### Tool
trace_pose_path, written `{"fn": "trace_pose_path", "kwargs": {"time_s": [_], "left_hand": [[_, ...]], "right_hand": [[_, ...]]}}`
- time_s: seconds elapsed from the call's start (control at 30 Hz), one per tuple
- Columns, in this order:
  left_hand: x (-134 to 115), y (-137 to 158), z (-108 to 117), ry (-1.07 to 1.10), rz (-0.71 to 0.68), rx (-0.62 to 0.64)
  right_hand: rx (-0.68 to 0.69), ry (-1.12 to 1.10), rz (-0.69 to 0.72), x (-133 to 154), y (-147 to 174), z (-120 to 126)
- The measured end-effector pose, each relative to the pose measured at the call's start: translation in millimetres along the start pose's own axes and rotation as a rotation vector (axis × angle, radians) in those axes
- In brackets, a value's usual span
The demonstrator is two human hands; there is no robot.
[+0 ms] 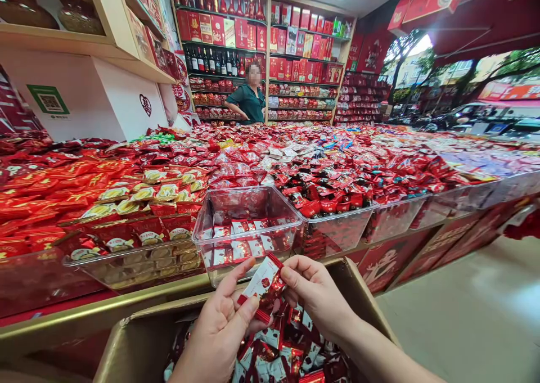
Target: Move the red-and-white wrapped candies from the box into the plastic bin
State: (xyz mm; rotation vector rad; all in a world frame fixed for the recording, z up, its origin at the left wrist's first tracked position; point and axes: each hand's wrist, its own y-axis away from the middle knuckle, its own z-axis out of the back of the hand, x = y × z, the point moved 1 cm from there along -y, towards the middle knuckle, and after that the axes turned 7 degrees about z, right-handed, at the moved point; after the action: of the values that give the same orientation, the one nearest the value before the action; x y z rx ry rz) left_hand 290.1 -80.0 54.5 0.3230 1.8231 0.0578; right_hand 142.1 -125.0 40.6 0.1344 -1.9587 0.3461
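Between my two hands is a red and white candy packet (266, 282), held above an open cardboard box (139, 338). My left hand (223, 321) grips its lower left end between thumb and fingers. The upper right corner is pinched by my right hand (314, 293). Many similar packets (278, 360) lie loose in the box below. Just beyond my hands stands a clear plastic bin (248, 194), with rows of the same red and white packets (240, 242) on its bottom. Whether more than one packet is in my left hand cannot be made out.
Clear bins heaped with red durian packets (152, 231) stand left; dark red wrapped sweets (333, 192) fill bins to the right. A person in a green shirt (251, 103) stands behind the display. Shelves (268, 34) hold bottles and boxes. Grey floor (464, 304) lies at right.
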Motion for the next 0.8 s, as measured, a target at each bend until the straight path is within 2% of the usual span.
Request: {"fn": "trace_pose_path", "kwargs": {"time_s": [0.13, 0.3, 0.37, 0.43, 0.5, 0.6, 0.7, 0.8], "left_hand": [[-0.1, 0.4, -2.0, 0.025, 0.002, 0.027], [4.3, -2.1, 1.7, -0.055, 0.031, -0.050], [6.2, -3.7, 3.6, -0.069, 0.049, -0.066], [6.6, -5.1, 5.5, -0.065, 0.037, -0.110], [6.1, -6.1, 7.2, -0.041, 0.038, -0.166], [5.9, -6.3, 8.3, -0.012, 0.054, -0.184], [6.8, -3.9, 7.5, -0.020, 0.049, -0.154], [5.7, 1.1, 6.6, -0.100, 0.085, -0.183]], "right_hand": [[0.020, -0.001, -0.029, 0.8, 0.1, 0.0], [0.020, 0.215, -0.016, -0.2, -1.8, 2.2], [0.030, 0.303, 0.033, -3.4, -0.4, 3.2], [0.012, 0.454, 0.200, -5.0, 3.2, 3.8], [0.034, 0.672, 0.466, -3.3, 8.8, 2.3], [0.210, 0.982, 0.772, 1.1, 16.5, -3.5], [0.338, 1.203, 0.888, 2.4, 18.9, -8.7], [0.328, 1.295, 0.974, 0.8, 19.2, -10.7]]}}
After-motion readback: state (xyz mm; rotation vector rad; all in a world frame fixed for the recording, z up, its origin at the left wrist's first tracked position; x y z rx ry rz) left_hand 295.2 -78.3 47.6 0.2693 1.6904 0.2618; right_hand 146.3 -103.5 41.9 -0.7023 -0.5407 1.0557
